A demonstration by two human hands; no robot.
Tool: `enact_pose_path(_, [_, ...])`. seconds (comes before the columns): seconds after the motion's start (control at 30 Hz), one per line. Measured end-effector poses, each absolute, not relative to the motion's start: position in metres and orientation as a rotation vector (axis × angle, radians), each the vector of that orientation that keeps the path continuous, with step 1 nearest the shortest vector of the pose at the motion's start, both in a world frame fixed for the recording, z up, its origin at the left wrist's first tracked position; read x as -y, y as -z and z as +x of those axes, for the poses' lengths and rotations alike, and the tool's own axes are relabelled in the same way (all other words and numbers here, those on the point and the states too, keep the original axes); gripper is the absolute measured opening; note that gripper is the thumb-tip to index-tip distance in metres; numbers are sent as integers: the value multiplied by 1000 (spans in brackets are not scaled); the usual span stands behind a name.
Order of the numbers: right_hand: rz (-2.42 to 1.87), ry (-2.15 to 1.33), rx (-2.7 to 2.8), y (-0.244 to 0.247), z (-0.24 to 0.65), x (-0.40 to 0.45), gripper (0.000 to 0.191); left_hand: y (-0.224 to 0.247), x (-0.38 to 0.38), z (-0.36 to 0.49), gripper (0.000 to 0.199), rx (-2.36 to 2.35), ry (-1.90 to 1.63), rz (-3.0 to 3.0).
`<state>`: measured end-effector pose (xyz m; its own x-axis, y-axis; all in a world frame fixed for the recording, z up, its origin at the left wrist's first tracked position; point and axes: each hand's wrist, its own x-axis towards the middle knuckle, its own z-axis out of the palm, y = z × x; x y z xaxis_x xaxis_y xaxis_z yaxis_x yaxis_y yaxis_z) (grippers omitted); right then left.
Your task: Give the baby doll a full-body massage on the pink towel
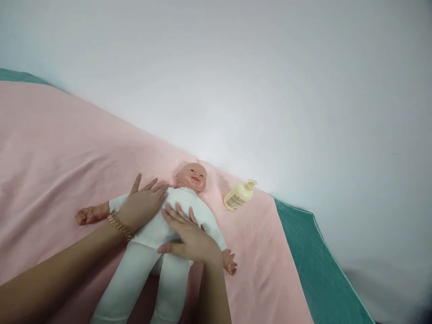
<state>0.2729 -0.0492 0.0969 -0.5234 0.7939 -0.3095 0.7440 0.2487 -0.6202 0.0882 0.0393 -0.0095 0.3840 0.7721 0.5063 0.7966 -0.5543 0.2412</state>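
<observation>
Two bare forearms (67,265) in from the near edge, reaching up over a doll (151,234). Doll: on its back on the pink sheet (50,180), legs (121,279) towards the viewer, head (191,175) away. Dressed in white top and trousers.

Right hand (194,240): open, palm down across the belly and chest, fingers slightly spread, thumb out to the side. Left hand (145,207): also open, laid over the doll's shoulder and upper chest; gold bracelet (119,227) at the wrist. No grip closed on anything. Left thumb: cannot tell, out of sight.

Handling, judged by eye: probably light to moderate in weight; trunk and limbs likely soft and yielding under the cloth, head and small hands likely harder and smooth, a little slippery. Clothing liable to slide or ruck under a rub. Best held round the trunk beneath the arms, with a palm behind the head; poor hold by one wrist or a pinch of fabric.

Farther off, beside the head but apart from it: pale yellow pump bottle (239,196), printed label facing the viewer. Beyond the sheet: green cover (313,252), then plain pale wall (270,90).
</observation>
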Motion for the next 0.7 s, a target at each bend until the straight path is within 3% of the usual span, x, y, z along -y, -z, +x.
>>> enact_pose_path(0.23, [-1713, -1008, 2328, -78, 284, 33, 94, 4, -36, 91, 48, 1495, 873, -2547])
enact_pose_path(0.47, [-1815, -1144, 2263, -86, 310, 38, 117, 2, -34, 91, 49, 1517, 786, -2543])
enact_pose_path(0.7, [-1887, -1182, 2224, -85, 333, 41, 129, -11, -28, 96, 46, 1558, 955, -2668])
